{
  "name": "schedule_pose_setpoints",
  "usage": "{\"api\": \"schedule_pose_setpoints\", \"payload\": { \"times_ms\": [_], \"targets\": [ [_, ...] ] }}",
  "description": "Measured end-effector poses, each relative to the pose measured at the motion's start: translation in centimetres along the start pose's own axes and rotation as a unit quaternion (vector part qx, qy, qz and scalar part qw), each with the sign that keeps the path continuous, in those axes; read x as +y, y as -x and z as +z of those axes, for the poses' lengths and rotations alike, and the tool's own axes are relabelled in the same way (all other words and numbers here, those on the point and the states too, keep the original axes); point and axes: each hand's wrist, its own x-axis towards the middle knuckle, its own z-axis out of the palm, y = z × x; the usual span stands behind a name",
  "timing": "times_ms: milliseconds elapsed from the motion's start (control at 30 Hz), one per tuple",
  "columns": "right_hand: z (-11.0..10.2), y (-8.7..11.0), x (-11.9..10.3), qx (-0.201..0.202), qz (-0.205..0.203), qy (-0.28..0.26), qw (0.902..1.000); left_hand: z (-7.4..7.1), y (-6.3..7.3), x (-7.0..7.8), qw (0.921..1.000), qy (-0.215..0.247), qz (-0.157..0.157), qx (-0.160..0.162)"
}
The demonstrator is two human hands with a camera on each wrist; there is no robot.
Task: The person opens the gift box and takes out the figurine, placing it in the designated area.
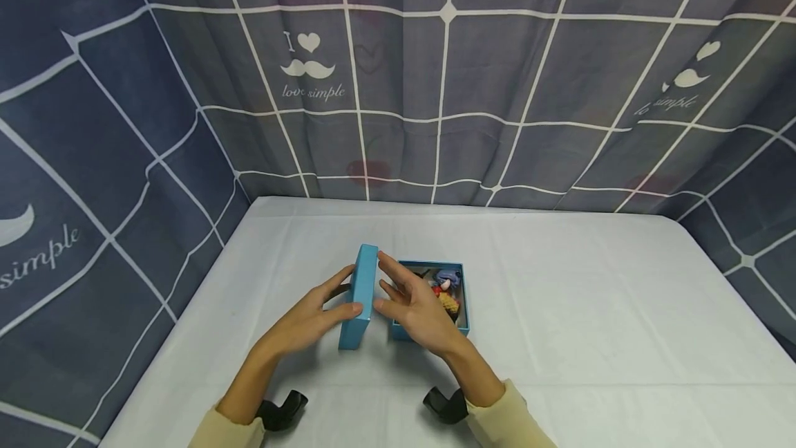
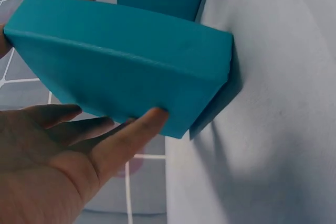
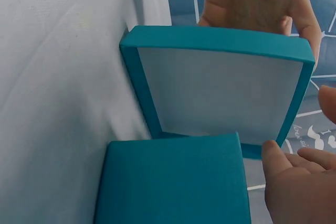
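A blue box lid (image 1: 363, 289) is tilted up on edge between the two hands. Its pale inner side (image 3: 220, 93) faces the right hand. My left hand (image 1: 314, 316) holds the lid from its outer side, thumb at the near edge and the other fingers toward the far edge. My right hand (image 1: 419, 303) has its fingers extended, with fingertips right at the lid's rim. Beneath and beside that hand stands the uncovered blue box (image 1: 465, 296). Small colourful figures (image 1: 448, 289) lie inside it, partly hidden by the right hand.
A white cloth covers the table (image 1: 591, 296). Dark grid-patterned curtains (image 1: 398, 75) hang behind it and along both sides. Black wrist devices (image 1: 282, 412) show at both forearms, below cream sleeves (image 1: 510, 420).
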Motion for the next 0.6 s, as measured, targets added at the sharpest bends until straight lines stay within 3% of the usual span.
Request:
{"api": "schedule_pose_setpoints", "payload": {
  "times_ms": [233, 467, 600],
  "targets": [
    [-0.8, 0.3, -0.2, 0.032, 0.006, 0.03, 0.999, -0.9, 0.6, 0.2, 0.9993, 0.002, 0.033, 0.018],
    [-1.9, 0.9, -0.3, 0.075, 0.024, 0.073, 0.9942, -1.7, 1.0, 0.3, 0.9944, -0.021, 0.1, 0.025],
    [-2.4, 1.4, -0.2, 0.09, 0.026, 0.081, 0.9923, -2.1, 1.4, 0.3, 0.9929, -0.055, 0.102, 0.025]
  ]
}}
